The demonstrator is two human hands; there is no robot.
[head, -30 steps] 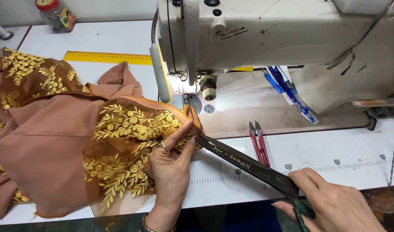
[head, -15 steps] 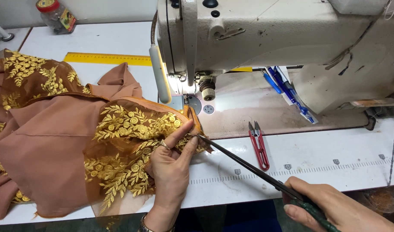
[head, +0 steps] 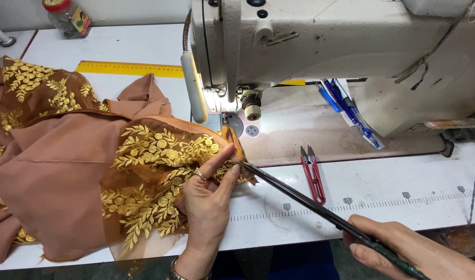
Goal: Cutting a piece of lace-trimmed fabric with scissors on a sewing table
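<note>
fabric (head: 66,171) left of sewing machine (head: 325,41), snips (head: 313,173) right, ruler (head: 128,68) behind

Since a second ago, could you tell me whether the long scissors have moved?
Yes. The long scissors have closed and turned edge-on, and the right hand has slid lower and rightward, away from the red thread snips, which stayed put.

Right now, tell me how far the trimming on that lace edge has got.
Done: the brown fabric is off the machine's needle and gathered at the left. In hand: the left hand pinches the lace edge, and the right hand has the scissors' tips at it, nearly closed. Left: no trimmed scrap shows, so the cut looks unfinished.
</note>
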